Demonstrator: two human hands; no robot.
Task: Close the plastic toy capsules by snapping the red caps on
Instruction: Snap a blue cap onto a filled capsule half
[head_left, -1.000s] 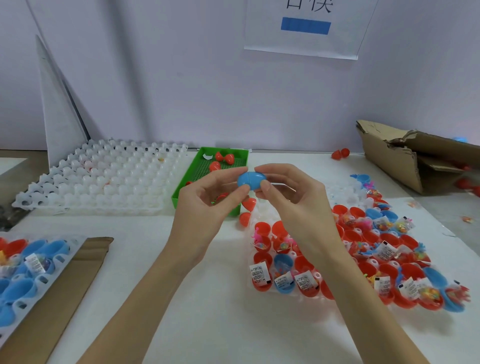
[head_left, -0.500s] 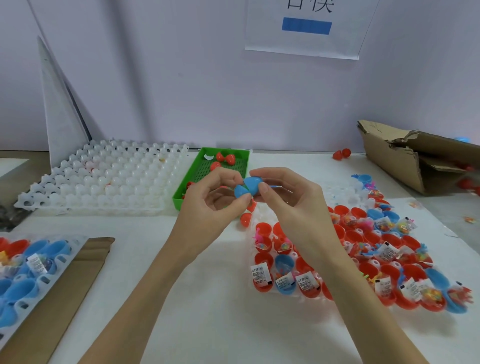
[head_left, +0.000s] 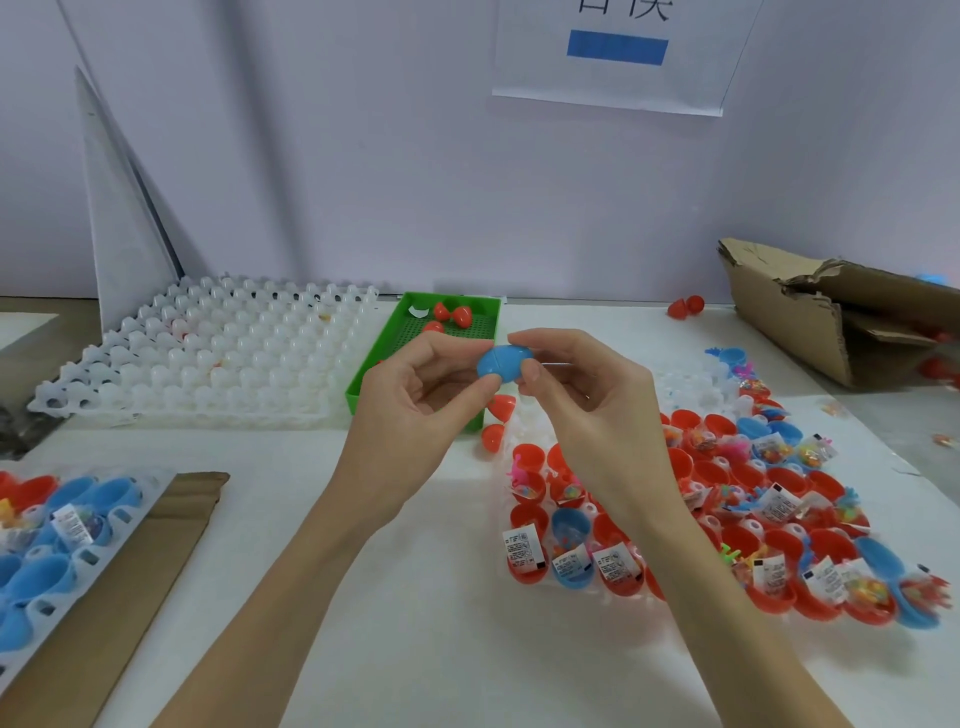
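A blue egg-shaped capsule (head_left: 503, 362) is held above the table's middle, its two halves meeting at a visible seam. My left hand (head_left: 415, 400) pinches its left half between thumb and fingers. My right hand (head_left: 582, 395) pinches its right half the same way. Below, on the right, a clear tray (head_left: 628, 603) holds several open red and blue capsule halves with toys and labelled packets. Loose red caps (head_left: 496, 423) lie just under my hands, and others (head_left: 452, 314) sit in a green tray (head_left: 369, 379).
A white moulded tray (head_left: 208, 358) stands at the back left. Another tray of blue halves (head_left: 57, 540) lies on brown cardboard (head_left: 140, 582) at the near left. A torn cardboard box (head_left: 831, 317) sits at the far right, two red caps (head_left: 685, 306) beside it.
The capsule has dipped slightly and turned in my fingers; its seam now faces me. My left fingers have curled in closer around its left half.
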